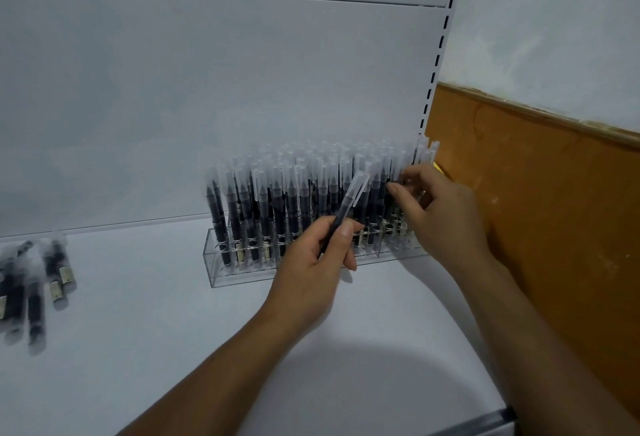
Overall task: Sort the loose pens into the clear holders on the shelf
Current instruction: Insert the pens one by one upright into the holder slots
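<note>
A clear holder [221, 272] stands on the white shelf, packed with several upright black pens with frosted caps [277, 193]. My left hand [315, 259] is shut on one black pen [349, 200], held tilted in front of the holder with its cap pointing up and right. My right hand [440, 213] is at the holder's right end, its fingers pinched among the standing pens there; whether it grips one I cannot tell. Several loose pens [31, 283] lie on the shelf at the far left.
The white shelf surface [156, 331] runs to a front edge strip [485, 421] at the bottom right. A white back panel rises behind the holder, with a slotted upright [437, 64] on its right. An orange-brown wall panel [554, 210] is to the right.
</note>
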